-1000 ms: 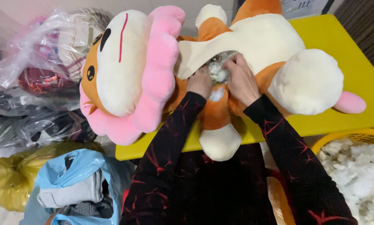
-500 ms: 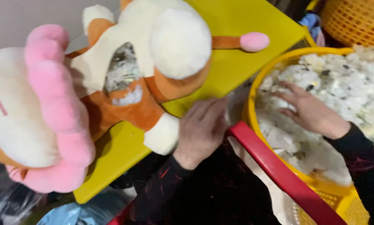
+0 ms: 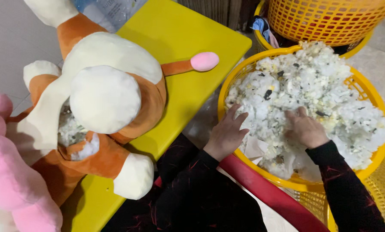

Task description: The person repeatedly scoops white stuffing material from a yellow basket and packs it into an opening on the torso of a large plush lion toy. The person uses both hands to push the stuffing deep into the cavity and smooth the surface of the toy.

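A yellow plastic basket [image 3: 239, 73] heaped with white stuffing [image 3: 317, 86] sits at my right. My left hand [image 3: 229, 131] rests over the basket's near rim with fingers spread on the stuffing. My right hand [image 3: 306, 129] is pressed palm-down into the stuffing, fingers partly buried. A big orange-and-white plush lion [image 3: 102, 99] with a pink mane [image 3: 12, 172] lies on the yellow table [image 3: 188, 34]. Its belly seam gapes open, showing stuffing [image 3: 70, 129] inside. Whether either hand has closed on a clump is hidden.
A second yellow basket [image 3: 330, 17] stands behind the first, with cloth beside it. A red plastic edge [image 3: 265, 189] runs under my arms. Another yellow mesh basket [image 3: 372, 184] is at the lower right. A clear bag [image 3: 106, 10] lies at the table's far end.
My hands left the plush toy's open belly and swung right; both now lie on the stuffing in the basket. The view turned right with them.
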